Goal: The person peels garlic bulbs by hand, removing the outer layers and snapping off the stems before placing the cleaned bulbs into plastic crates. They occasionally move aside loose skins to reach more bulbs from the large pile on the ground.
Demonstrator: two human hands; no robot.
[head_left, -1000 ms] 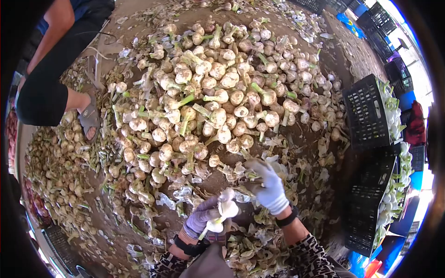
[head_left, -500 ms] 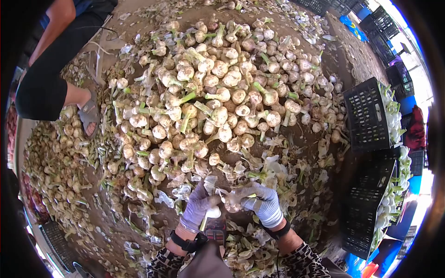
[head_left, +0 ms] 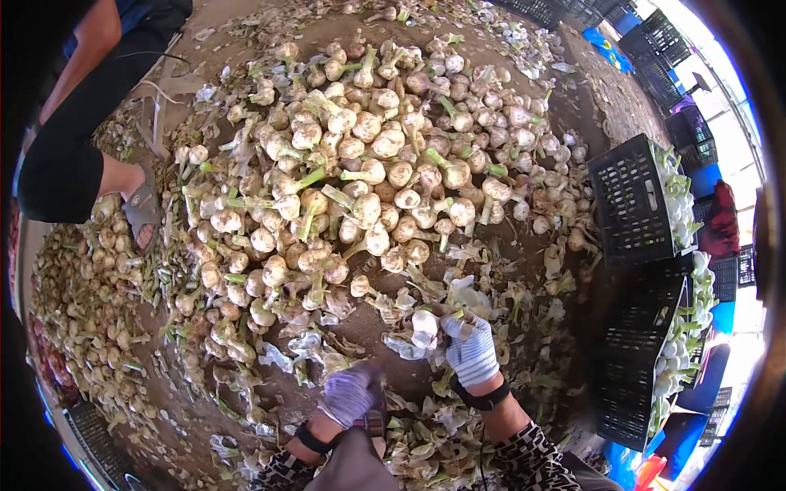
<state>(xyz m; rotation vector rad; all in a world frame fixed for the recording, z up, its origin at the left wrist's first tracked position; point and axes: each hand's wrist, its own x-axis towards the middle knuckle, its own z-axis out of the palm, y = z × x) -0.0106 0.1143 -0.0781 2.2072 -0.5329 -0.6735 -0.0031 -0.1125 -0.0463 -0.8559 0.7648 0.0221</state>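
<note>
A white peeled garlic bulb (head_left: 425,329) with a short green stem end is at the fingertips of my right hand (head_left: 472,348), which wears a pale glove and is closed on it. Loose papery skin hangs beside the bulb. My left hand (head_left: 352,394), in a purplish glove, is low and near my knee; its fingers are smeared by motion, and whether they hold anything is not visible. Just beyond both hands lies a large heap of unpeeled garlic bulbs (head_left: 366,172) with cut stems. Peeled skins (head_left: 307,348) lie scattered on the soil between heap and hands.
Black crates (head_left: 630,200) filled with white garlic stand at the right, with another crate (head_left: 643,360) nearer. At the upper left, a person's bent leg (head_left: 61,176) and sandalled foot (head_left: 142,211) rest beside the heap. More bulbs (head_left: 90,311) lie at the left.
My left hand has moved down and away from my right hand. The bulb between them has given way to a clean white one at my right hand. The view has shifted slightly.
</note>
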